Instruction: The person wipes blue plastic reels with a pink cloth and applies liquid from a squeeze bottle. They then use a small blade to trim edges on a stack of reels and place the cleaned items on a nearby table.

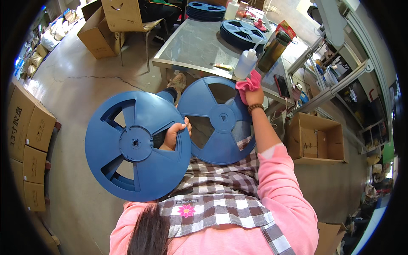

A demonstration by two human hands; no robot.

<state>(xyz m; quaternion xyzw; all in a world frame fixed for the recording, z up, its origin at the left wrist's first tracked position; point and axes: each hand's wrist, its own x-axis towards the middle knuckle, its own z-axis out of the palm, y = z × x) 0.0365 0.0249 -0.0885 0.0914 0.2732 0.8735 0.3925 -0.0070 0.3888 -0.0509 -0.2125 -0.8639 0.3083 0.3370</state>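
My left hand [173, 135] reaches through a cutout of a large blue plastic reel [159, 172] and grips its rim, thumb in front. Further reel layers show through that reel's openings. Beside it, a second blue plastic reel [220, 146] leans at my lap, its left edge partly hidden behind the first and near my left fingertips. My right hand [255, 95] is closed around a crumpled pink cloth [250, 83] at the upper right rim of this second reel. Whether my right fingers also grip the rim cannot be made out.
Ahead stands a metal-topped table [188, 41] bearing stacked blue reels [242, 33], a squeeze bottle [245, 65], a drink bottle [274, 52] and a phone [281, 86]. An open cardboard box [315, 140] sits right; stacked cartons [33, 165] stand left. A chair [124, 19] is behind.
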